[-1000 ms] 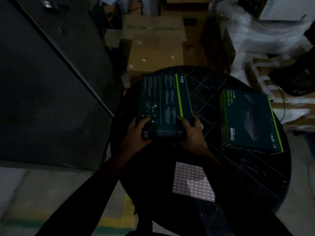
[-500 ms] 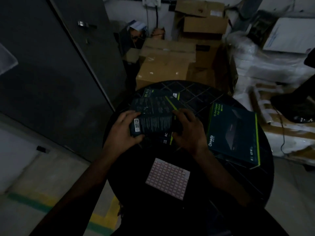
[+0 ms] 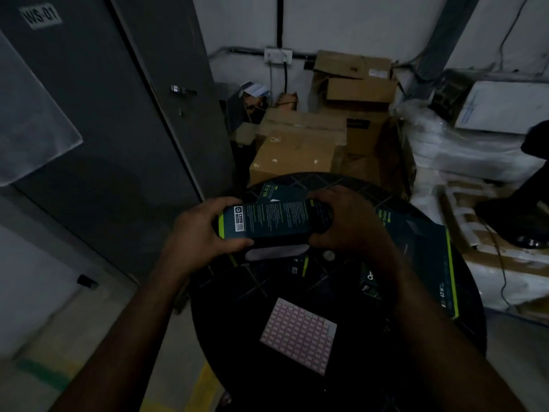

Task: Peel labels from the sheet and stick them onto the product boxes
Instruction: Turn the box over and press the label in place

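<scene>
Head camera footage, dim and wide-angled, looked down on a round black worktop (image 3: 463,346) with a lattice pattern. Both hands held a dark teal product box (image 3: 273,220) with a lime-green edge, raised above the far part of the worktop and turned so a printed side panel faced the camera. The left hand (image 3: 196,236) had its grip on the left end, thumb under the lower edge and fingers curled over the top. The right hand (image 3: 347,221) had its grip on the right end in the same manner, fingers wrapped over the upper corner. Small white text and a white code panel showed on the box's left part; "Wi-Fi 5" could be read on the face behind it.

A label sheet (image 3: 298,336), pale with rows of small pinkish labels, lay flat on the near part of the worktop, well apart from both hands and touched by neither. A second, larger teal box (image 3: 421,257) lay flat on the right of the worktop, partly hidden by the right forearm.

Beyond the worktop stood a stack of brown cardboard cartons (image 3: 297,150) against a pale wall. A grey metal cabinet (image 3: 98,138) marked "WS-01" filled the left side. White plastic-wrapped bundles (image 3: 463,156) were piled on the right.
</scene>
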Available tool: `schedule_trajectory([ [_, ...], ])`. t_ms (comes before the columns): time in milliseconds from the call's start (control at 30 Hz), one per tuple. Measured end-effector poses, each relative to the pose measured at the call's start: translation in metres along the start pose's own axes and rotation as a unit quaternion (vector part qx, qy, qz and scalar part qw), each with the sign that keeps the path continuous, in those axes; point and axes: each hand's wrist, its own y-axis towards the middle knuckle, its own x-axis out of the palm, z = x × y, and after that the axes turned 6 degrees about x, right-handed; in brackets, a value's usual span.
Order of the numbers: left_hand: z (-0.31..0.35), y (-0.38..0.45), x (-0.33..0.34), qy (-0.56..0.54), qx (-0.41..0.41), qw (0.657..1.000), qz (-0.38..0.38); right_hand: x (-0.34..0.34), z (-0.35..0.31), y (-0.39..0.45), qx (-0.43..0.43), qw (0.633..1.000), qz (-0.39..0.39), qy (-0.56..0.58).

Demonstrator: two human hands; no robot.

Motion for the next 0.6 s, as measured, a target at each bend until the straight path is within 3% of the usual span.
schedule_trajectory([
  [433,-0.025,0.028,-0.018,-0.097,-0.018,0.989,-0.108,-0.017,-0.033,0.006,0.067,0.995,-0.049,-0.056],
  [600,-0.028,0.04,-0.009,-0.153,-0.018,0.976,-0.155,-0.024,-0.028,-0.005,0.082,0.993,-0.03,-0.082],
])
